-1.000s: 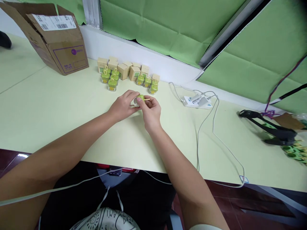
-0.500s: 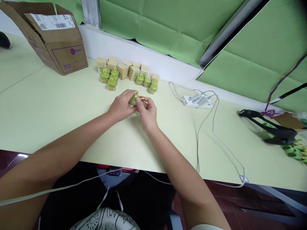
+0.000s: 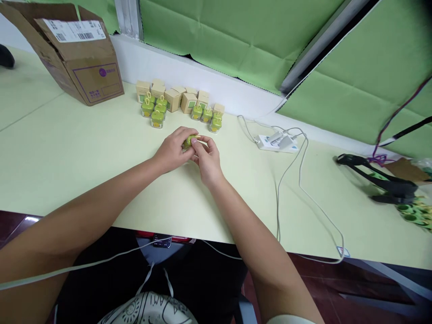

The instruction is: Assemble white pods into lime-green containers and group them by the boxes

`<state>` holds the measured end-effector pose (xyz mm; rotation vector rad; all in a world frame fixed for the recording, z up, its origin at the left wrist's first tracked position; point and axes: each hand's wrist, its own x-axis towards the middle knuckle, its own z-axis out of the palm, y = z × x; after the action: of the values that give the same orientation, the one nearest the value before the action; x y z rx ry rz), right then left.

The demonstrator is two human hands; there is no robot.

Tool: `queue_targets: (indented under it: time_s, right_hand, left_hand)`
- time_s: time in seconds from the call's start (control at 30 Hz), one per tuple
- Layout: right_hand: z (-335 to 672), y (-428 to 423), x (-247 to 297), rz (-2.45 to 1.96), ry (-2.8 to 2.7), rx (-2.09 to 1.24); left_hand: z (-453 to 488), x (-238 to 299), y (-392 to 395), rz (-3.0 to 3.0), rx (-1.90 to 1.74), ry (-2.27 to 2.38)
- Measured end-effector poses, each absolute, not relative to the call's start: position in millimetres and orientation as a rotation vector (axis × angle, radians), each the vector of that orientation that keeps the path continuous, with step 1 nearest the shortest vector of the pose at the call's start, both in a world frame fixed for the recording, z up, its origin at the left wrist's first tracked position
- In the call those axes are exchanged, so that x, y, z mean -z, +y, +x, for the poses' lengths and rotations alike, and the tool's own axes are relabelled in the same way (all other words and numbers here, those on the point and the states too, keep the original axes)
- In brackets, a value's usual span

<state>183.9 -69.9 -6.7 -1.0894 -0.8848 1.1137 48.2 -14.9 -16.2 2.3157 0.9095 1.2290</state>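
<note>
Between my two hands, a little above the table, is a small clear jar with a green lid (image 3: 188,141). My left hand (image 3: 173,150) wraps round its left side. My right hand (image 3: 207,157) pinches the lid with thumb and fingers, near a pale loop that barely shows. Fingers cover most of the jar. Beyond my hands stand similar green-lidded jars with loops, one cluster at the left (image 3: 157,118) and another at the right (image 3: 216,123). Small tan cardboard boxes (image 3: 173,100) line up behind them.
A large open cardboard box (image 3: 94,76) stands at the back left. Right of my hands lie a white power strip (image 3: 276,143) and loose white cables (image 3: 300,180). A black stand-like object (image 3: 384,180) is at the far right, and a phone (image 3: 162,240) rests below the table edge.
The jar in my hands has turned slightly, and its pale loop shows less now. My right fingers have shifted a little around the lid. The other things have stayed put.
</note>
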Motion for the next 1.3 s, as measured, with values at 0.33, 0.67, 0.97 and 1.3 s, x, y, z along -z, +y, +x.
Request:
queue_targets:
  time_s: [0.33,0.67,0.97,1.3]
  right_hand:
    - [192,-62,11,-1.009,-0.783,-1.267]
    - [197,-60,6,-0.990,-0.797,-1.387]
    - [197,-60,6,-0.980,-0.701,-1.421]
    - [200,-57,8,-1.044,-0.600,-1.370]
  left_hand:
    - [46,12,-17,2.246,-1.193,0.796]
    - [42,8,-16,2.100,-1.153,0.759]
    - [43,13,-14,2.056,-1.127,0.688]
    - [43,17,-8,2.129,-1.079,0.722]
